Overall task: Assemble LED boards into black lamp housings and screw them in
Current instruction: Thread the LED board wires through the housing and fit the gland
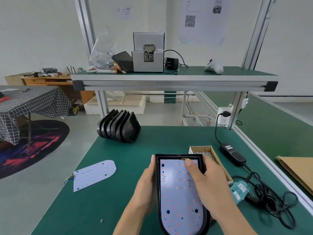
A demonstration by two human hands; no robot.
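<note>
A black lamp housing (pixel 157 184) lies on the green table in front of me, with a white LED board (pixel 177 200) set inside it. My left hand (pixel 145 185) holds the housing's left wall, fingers stretched along it. My right hand (pixel 205 180) grips the housing's right wall, its thumb pressing on the board near the far end. A second LED board (pixel 94 174) with short coloured wires lies loose to the left. A row of several empty black housings (pixel 118 126) stands on edge at the table's far left.
A cardboard box of screws (pixel 208 152) sits just beyond my right hand. A teal electric screwdriver (pixel 238 190), its tangled black cable (pixel 271 200) and power adapter (pixel 232 154) lie to the right. An upper shelf (pixel 169 77) carries a screw feeder machine (pixel 148 53).
</note>
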